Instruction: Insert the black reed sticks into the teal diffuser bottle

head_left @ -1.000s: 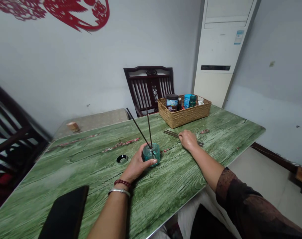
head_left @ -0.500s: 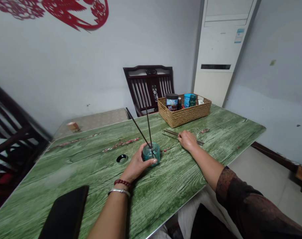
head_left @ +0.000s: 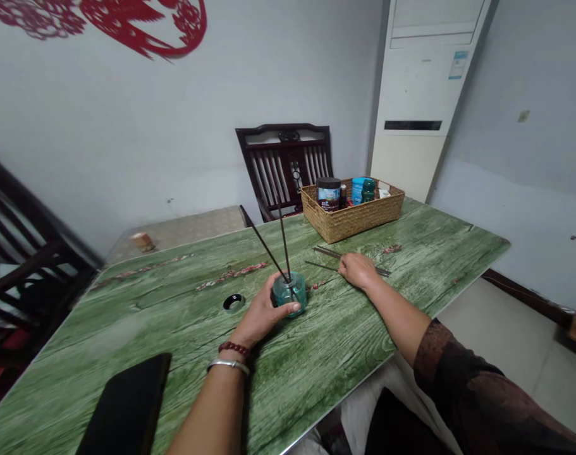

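My left hand [head_left: 265, 306] is wrapped round a blue-green glass diffuser bottle [head_left: 294, 289] standing on the green table. Two dark reeds [head_left: 263, 244] lean out of its neck, spreading apart upward. Over to the right, my right hand [head_left: 357, 270] is closed in a pinch on one dark reed [head_left: 322, 266], whose free end points left. Under and beside that hand lie several more loose reeds [head_left: 326, 251] on the table. A black ring-shaped cap [head_left: 233, 303] rests left of the bottle.
A woven basket [head_left: 358, 221] holding jars and bottles stands behind my right hand. At the front left lies a black flat phone-like object [head_left: 126, 404]. Behind the green table [head_left: 183, 335] are a dark wooden chair [head_left: 288, 158] and a lower surface with a small wooden-looking object [head_left: 141, 240].
The reed in my right hand has swung away from the loose ones, its free end shifting left and toward me. My left hand and the bottle have stayed put.
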`<state>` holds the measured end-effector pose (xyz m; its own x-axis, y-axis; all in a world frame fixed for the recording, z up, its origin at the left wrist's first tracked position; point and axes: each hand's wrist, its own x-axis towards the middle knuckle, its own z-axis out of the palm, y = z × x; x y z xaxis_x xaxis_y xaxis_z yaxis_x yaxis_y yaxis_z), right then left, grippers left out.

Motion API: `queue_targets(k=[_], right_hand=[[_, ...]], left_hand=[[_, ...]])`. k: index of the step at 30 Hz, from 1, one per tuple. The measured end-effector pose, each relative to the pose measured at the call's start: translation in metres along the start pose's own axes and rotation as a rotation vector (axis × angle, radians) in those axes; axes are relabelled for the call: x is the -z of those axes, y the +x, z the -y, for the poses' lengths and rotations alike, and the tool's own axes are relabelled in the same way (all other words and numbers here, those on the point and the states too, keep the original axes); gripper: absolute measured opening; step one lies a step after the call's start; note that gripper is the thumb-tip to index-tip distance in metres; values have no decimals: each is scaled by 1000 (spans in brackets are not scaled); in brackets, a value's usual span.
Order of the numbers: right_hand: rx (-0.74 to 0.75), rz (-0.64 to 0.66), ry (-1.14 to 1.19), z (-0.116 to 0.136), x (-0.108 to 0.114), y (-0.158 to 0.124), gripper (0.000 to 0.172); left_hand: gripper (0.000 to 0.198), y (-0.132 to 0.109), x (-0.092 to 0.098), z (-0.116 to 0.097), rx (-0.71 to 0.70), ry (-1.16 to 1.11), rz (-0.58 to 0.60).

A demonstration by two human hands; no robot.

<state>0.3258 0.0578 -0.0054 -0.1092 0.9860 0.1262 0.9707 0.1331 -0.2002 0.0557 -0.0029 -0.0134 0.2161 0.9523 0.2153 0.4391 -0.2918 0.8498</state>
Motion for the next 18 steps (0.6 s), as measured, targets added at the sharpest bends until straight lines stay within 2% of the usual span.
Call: queue_targets(k=[3, 6, 9, 12, 15, 18], right_hand=[[-16, -66, 54, 0, 5, -2, 23], [-17, -193, 216, 2, 14, -3, 19], [49, -373, 490, 9, 29, -2, 15], [160, -503, 870, 24, 50, -6, 13], [305, -526, 1239, 45, 74, -17, 13], [420, -537, 1417, 69, 95, -29, 18]], left_hand=[[83, 0, 1, 0, -10, -3, 9], [82, 0, 1, 0, -25, -11, 4], [80, 0, 0, 0, -35, -29, -7], [79, 0, -1, -1, -35, -46, -9], [80, 0, -1, -1, -36, -55, -7], [81, 0, -2, 2, -37, -51, 0]])
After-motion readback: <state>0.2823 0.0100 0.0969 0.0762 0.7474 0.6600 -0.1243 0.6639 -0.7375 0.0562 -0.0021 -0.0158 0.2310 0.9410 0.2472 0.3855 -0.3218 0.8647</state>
